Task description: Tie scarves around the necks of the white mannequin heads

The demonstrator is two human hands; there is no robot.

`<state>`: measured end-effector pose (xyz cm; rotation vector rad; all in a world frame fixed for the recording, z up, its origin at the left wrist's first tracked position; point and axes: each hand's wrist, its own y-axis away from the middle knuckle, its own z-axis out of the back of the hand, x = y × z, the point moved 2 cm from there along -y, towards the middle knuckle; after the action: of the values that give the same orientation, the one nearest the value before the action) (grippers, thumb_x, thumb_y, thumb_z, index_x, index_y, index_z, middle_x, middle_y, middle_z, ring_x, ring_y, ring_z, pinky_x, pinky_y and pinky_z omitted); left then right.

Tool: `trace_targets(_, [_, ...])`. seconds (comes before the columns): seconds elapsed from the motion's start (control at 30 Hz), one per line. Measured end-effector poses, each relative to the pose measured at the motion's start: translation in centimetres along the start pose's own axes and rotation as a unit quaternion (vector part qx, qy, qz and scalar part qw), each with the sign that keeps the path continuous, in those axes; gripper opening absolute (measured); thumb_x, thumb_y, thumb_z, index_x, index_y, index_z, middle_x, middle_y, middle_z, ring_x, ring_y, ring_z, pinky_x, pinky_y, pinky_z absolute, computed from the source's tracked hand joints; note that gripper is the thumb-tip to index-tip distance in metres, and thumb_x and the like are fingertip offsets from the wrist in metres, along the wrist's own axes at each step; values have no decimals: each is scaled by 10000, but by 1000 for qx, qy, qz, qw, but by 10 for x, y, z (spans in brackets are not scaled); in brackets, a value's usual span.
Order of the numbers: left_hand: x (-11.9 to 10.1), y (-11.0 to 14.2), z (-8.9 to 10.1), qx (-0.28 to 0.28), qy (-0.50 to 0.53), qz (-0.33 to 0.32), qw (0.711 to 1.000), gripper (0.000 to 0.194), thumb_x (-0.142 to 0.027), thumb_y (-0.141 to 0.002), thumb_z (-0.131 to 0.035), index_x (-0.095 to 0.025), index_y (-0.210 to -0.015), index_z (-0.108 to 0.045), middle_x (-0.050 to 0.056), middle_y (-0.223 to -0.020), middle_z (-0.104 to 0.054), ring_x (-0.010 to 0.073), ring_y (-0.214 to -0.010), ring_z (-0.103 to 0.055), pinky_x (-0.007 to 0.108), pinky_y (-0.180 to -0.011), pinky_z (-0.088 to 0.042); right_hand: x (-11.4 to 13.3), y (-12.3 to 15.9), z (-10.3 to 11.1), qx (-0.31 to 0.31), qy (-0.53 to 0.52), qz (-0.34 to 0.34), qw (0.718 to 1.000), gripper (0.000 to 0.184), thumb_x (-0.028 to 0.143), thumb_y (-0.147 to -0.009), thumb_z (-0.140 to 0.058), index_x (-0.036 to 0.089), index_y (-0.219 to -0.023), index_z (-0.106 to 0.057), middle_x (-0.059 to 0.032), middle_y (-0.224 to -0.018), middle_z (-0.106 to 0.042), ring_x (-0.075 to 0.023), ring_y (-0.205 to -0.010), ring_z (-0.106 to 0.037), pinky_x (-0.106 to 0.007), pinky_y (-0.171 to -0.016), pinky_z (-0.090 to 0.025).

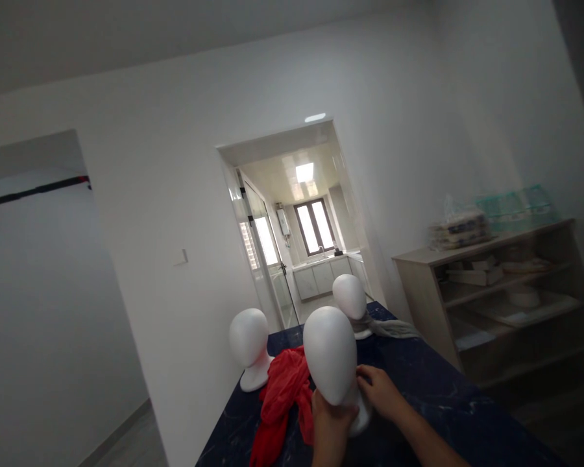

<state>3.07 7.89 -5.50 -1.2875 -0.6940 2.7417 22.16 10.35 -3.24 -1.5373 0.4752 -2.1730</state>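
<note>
A white foam mannequin head stands on the dark blue marbled table, near its front. My left hand is wrapped round its neck from the front. My right hand presses against its right side, fingers closed on it. A red cloth lies crumpled on the table just left of this head, touching its base. A second white head stands further left. A third white head stands at the far end with a grey scarf round its neck.
A light wooden shelf unit stands to the right of the table, with wrapped packs and green trays on top. A doorway behind leads to a kitchen. A white wall runs along the table's left side.
</note>
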Motion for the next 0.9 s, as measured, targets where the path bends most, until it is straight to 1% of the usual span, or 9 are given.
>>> trace_targets(0.1, [25,2,15,48,-6,-27,998,994,-251,-561,-746,-87,-1487,-422,230,-1566,-495,339,-1493,-440,358,-1237,-361,-5,-1,1,-31,50,-17,998,299,286,-888,-501,210,-1024,-756,-80,-1072,-798,-241,-1022,-719,-334,-916,-513])
trace_targets(0.2, [48,-11,57,27,-43,-33,998,953,-293,-634,-653,-52,-1520,-396,235,-1639,-411,337,-1561,-340,379,-1293,-277,-13,-3,2,-73,103,-44,991,249,244,-886,-475,214,-943,-716,-73,-974,-782,-228,-945,-712,-320,-853,-493])
trace_targets(0.3, [65,-39,115,-27,-95,-15,995,738,-409,-794,-540,-61,-1442,-482,225,-1526,-544,333,-1464,-480,423,-1253,-336,-21,-4,4,-100,116,-65,986,227,205,-885,-455,218,-913,-679,-80,-962,-766,-223,-939,-700,-320,-847,-468])
trace_targets(0.37, [77,-59,147,-17,-195,-1,981,606,-486,-891,-461,-90,-1339,-560,221,-1410,-629,351,-1384,-549,450,-1198,-374,-25,-4,5,-111,122,-76,983,208,201,-889,-455,225,-899,-662,-79,-962,-761,-219,-935,-695,-314,-839,-460])
trace_targets(0.43, [91,-73,167,20,-258,38,965,496,-510,-917,-449,-130,-1171,-643,211,-1250,-709,369,-1256,-635,468,-1101,-440,-27,-3,6,-119,127,-85,981,194,195,-888,-459,228,-886,-650,-77,-949,-758,-216,-917,-693,-309,-826,-457])
trace_targets(0.53, [109,-84,173,70,-254,74,962,321,-484,-892,-528,-203,-854,-678,157,-954,-772,363,-1002,-734,455,-916,-518,-29,-2,7,-131,135,-94,978,187,173,-874,-465,224,-879,-645,-72,-908,-751,-214,-882,-693,-305,-811,-455])
trace_targets(0.63, [117,-89,168,85,-226,71,968,247,-419,-867,-578,-251,-694,-632,101,-808,-754,355,-930,-747,450,-862,-517,-31,0,9,-142,140,-94,975,179,167,-866,-470,228,-867,-638,-62,-881,-747,-214,-861,-696,-304,-796,-456])
trace_targets(0.73, [114,-94,171,67,-194,63,977,208,-357,-828,-616,-265,-641,-610,97,-770,-730,385,-943,-737,485,-892,-496,-33,0,11,-152,142,-95,974,170,172,-854,-477,233,-859,-635,-59,-875,-750,-220,-856,-704,-305,-779,-458])
trace_targets(0.9, [92,-113,199,6,-93,65,994,170,-352,-851,-596,-251,-722,-643,115,-840,-734,404,-1059,-699,522,-1000,-467,-39,-1,10,-156,139,-98,973,172,180,-845,-485,233,-862,-648,-68,-876,-757,-233,-862,-710,-317,-782,-468])
